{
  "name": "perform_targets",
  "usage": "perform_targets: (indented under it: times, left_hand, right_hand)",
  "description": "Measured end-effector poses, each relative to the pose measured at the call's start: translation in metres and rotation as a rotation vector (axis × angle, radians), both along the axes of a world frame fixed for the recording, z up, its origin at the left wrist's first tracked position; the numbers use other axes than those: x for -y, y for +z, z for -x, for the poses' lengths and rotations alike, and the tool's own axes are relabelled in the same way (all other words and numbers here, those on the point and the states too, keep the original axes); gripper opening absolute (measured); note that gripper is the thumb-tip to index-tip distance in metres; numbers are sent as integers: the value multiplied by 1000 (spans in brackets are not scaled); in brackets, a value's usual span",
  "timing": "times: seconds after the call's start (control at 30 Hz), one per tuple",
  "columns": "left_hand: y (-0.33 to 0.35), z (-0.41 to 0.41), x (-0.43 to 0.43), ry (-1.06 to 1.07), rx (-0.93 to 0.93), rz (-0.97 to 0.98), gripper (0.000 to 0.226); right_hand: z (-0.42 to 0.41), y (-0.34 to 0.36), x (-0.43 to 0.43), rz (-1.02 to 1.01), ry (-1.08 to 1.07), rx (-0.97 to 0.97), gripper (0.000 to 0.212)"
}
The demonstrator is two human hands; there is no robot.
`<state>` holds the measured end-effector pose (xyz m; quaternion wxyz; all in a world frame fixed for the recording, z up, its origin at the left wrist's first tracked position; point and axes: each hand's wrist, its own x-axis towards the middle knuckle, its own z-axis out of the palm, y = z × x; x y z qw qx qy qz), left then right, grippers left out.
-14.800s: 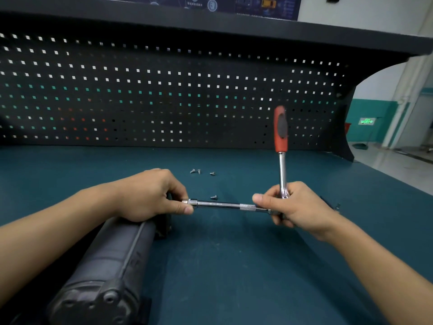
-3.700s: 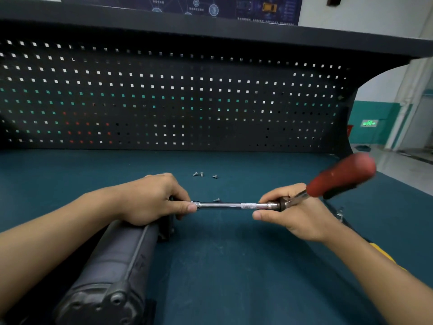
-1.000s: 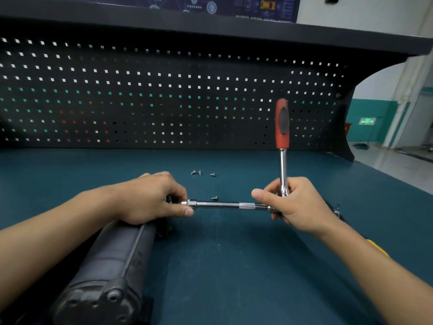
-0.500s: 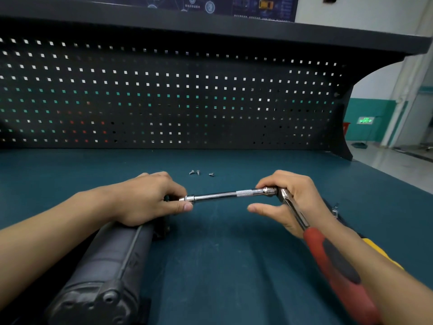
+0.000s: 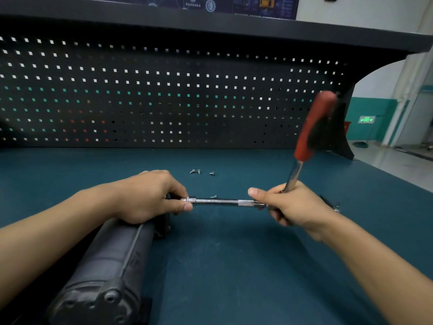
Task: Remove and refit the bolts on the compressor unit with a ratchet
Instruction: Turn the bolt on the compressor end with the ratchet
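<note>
The left grip (image 5: 150, 195) is pinching the extension bar (image 5: 220, 202) at the compressor (image 5: 112, 256), which is lying near-left on the bench (image 5: 234, 266). The right grip (image 5: 295, 207) is clasping the ratchet (image 5: 309, 132) by its head, the blurred handle apparently pointing up. Bolts (image 5: 199, 171) are lying beyond.

Compressor unit (image 5: 112, 254) lies left on the bench (image 5: 222, 266); ratchet (image 5: 293, 176) stands right of it, loose bolts (image 5: 199, 171) behind

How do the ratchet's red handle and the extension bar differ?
The red handle points up, leaning right, blurred; the extension bar lies level and sharp. The handle is red and black; the bar is bare silver metal. No hand touches the handle; the left hand pinches the bar's tip. Both belong to the ratchet the right hand grips.
</note>
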<state>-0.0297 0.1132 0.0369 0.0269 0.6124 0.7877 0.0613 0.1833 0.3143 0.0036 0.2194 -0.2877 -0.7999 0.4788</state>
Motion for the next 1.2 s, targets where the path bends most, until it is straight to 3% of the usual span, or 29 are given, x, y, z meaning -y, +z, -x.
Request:
perform_targets:
  times: [0.2,0.4,0.5,0.6,0.83,1.2]
  left_hand:
    - [0,0,1,0,14,-2,35]
    - [-1,1,1,-3,23,-7,37]
    - [-2,1,1,1,30,-13,36]
    - [-3,2,2,16,51,-30,29]
    - [-3,0,3,33,55,-31,36]
    - [0,-3,3,64,29,-24,30]
  right_hand:
    - [2,5,2,396,-14,156,62]
    - [5,-2,-3,509,-49,122,47]
    - [7,-7,-4,431,-60,87,49]
    - [7,-10,-6,201,-62,16,59]
    - [4,-16,-10,-53,-55,-160,111]
    - [1,-19,-14,-372,34,-334,52]
